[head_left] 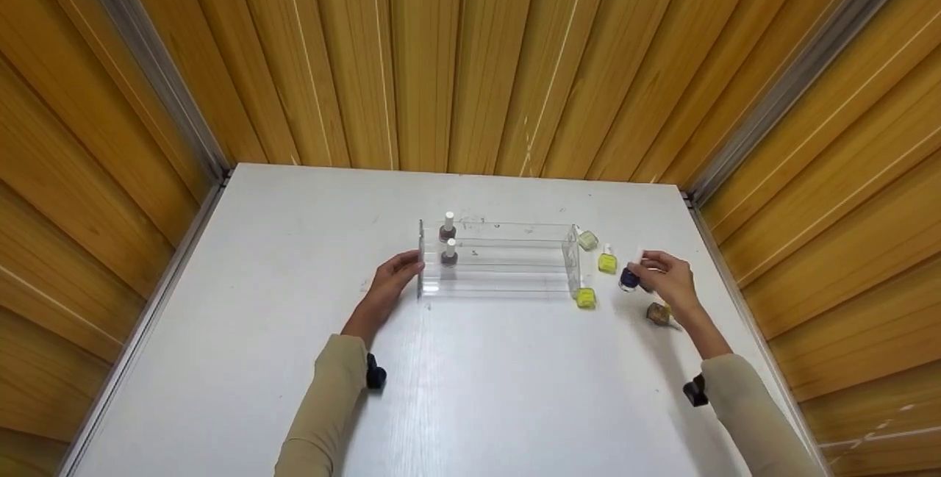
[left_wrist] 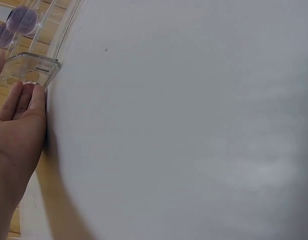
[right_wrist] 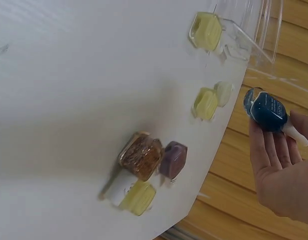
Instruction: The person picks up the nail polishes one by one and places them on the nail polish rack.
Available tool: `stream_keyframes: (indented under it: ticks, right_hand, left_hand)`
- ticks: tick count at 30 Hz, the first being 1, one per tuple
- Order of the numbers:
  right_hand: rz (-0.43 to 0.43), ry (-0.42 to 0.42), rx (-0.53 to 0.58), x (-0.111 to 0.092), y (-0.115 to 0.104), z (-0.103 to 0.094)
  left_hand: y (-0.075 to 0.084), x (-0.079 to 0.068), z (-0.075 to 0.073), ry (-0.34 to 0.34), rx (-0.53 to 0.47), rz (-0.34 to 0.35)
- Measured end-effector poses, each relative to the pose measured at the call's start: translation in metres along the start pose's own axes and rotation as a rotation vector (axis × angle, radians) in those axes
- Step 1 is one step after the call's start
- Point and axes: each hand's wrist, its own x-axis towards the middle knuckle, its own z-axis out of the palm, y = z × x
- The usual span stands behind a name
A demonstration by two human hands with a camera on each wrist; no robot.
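Observation:
My right hand (head_left: 669, 278) pinches a dark blue nail polish bottle (right_wrist: 269, 111) by its white cap, holding it tilted above the table, to the right of a clear acrylic rack (head_left: 571, 260). My left hand (head_left: 393, 278) touches the rack's left end panel, its fingers fairly straight in the left wrist view. At the rack's left end, two dark mauve nail polish bottles (head_left: 449, 258) with white caps stand upright on separate tiers, one behind the other.
Right of the rack lie yellow bottles (head_left: 607, 263), one close by its front right corner, and a pale bottle (head_left: 587, 240). A brown glitter bottle (right_wrist: 142, 156) lies beside a purple one (right_wrist: 173, 160) and another yellow one (right_wrist: 138, 197). Wood-patterned walls (head_left: 426, 58) surround the white table (head_left: 470, 389).

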Motion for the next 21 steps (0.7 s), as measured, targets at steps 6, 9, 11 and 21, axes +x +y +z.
stream_keyframes:
  ticks: [6, 9, 11, 21]
  right_hand:
    - [-0.055, -0.072, 0.035, 0.001, -0.008, 0.02]
    - [-0.091, -0.088, 0.022, 0.003, -0.011, 0.026]
    - [-0.096, -0.097, 0.017, 0.004, -0.013, 0.03]
    - [-0.116, -0.156, 0.033, -0.001, -0.032, 0.059]
  left_hand:
    - [-0.001, -0.002, 0.0, 0.001, -0.023, 0.017]
    - [-0.001, -0.002, 0.0, -0.009, -0.005, 0.022]
    - [-0.001, -0.003, 0.0, -0.017, 0.007, 0.022]
    - [-0.001, -0.003, -0.001, -0.013, 0.015, 0.015]
